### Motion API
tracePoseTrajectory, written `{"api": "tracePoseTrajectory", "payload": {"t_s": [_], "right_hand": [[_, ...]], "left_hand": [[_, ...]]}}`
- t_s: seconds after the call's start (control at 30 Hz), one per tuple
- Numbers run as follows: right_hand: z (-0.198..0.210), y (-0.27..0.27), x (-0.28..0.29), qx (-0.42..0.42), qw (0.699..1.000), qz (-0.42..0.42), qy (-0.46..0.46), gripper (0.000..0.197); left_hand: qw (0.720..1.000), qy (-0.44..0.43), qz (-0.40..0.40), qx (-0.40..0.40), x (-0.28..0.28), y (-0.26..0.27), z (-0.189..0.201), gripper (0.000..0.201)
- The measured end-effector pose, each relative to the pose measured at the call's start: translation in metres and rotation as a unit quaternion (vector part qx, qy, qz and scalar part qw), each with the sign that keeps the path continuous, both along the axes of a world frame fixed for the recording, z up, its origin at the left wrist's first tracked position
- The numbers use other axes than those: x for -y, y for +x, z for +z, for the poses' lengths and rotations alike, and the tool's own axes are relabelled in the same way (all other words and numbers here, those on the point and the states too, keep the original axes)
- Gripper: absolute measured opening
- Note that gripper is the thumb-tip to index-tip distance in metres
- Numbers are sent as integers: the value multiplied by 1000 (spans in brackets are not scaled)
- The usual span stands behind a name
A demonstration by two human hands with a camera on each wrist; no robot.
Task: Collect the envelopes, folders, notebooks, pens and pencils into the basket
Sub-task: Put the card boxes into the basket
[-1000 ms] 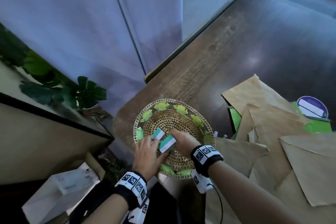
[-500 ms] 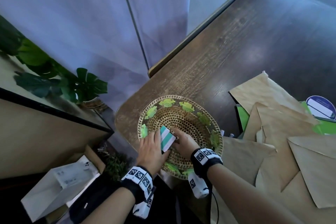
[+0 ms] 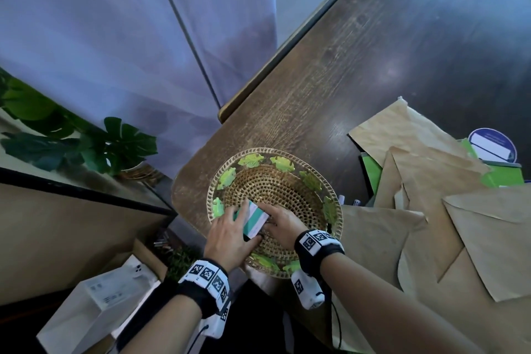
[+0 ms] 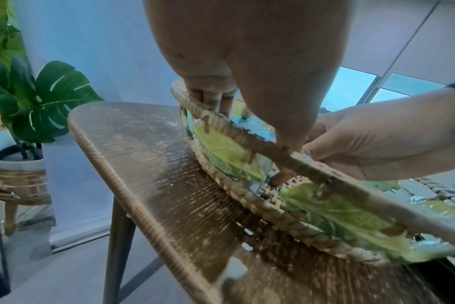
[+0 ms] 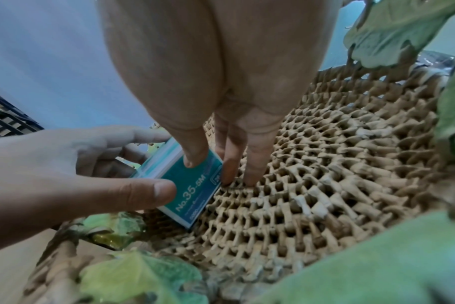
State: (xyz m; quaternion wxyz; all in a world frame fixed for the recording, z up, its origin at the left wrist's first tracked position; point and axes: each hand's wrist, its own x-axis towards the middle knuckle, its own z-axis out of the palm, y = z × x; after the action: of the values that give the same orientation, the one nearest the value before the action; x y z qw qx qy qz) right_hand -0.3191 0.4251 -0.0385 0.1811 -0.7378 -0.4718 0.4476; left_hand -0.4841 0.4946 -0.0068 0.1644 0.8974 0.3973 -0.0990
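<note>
A round wicker basket [image 3: 268,150] with green leaf trim stands on the near left corner of the dark wooden table [image 3: 359,52]. Inside it, both hands hold a small teal-and-white box [image 3: 254,220] marked "No.35-5M" [image 5: 192,191]. My left hand [image 3: 234,231] grips the box from the left, thumb on its near end. My right hand [image 3: 280,221] pinches its right side, with the thumb on top and the fingertips [image 5: 252,176] touching the woven floor [image 5: 325,185]. Brown envelopes [image 3: 431,181], a green folder [image 3: 372,172] and pens [image 3: 349,201] lie to the right.
A potted leafy plant [image 3: 115,146] stands left of the table, beyond its rounded edge [image 4: 96,127]. A white carton [image 3: 94,304] sits on the floor below. A round blue-and-white label [image 3: 491,145] lies on green card at the far right. Pale curtains hang behind.
One second ago each hand held a small teal box apart from the other. The hands have come together and now hold them as one block, lower in the basket.
</note>
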Motion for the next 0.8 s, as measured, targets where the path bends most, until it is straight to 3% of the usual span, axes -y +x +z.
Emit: {"api": "tracePoseTrajectory", "payload": {"t_s": [0.33, 0.5, 0.63, 0.8], "right_hand": [[6, 1, 7, -23, 1000, -4, -11, 59], [34, 14, 32, -30, 999, -38, -20, 63], [60, 39, 81, -12, 994, -102, 22, 42], [72, 76, 173, -39, 961, -262, 80, 23]], "left_hand": [[1000, 3, -14, -22, -1, 1, 1, 98], [998, 30, -54, -24, 4, 11, 12, 98], [988, 38, -139, 47, 34, 49, 26, 73], [951, -48, -272, 140, 113, 131, 48, 44]]}}
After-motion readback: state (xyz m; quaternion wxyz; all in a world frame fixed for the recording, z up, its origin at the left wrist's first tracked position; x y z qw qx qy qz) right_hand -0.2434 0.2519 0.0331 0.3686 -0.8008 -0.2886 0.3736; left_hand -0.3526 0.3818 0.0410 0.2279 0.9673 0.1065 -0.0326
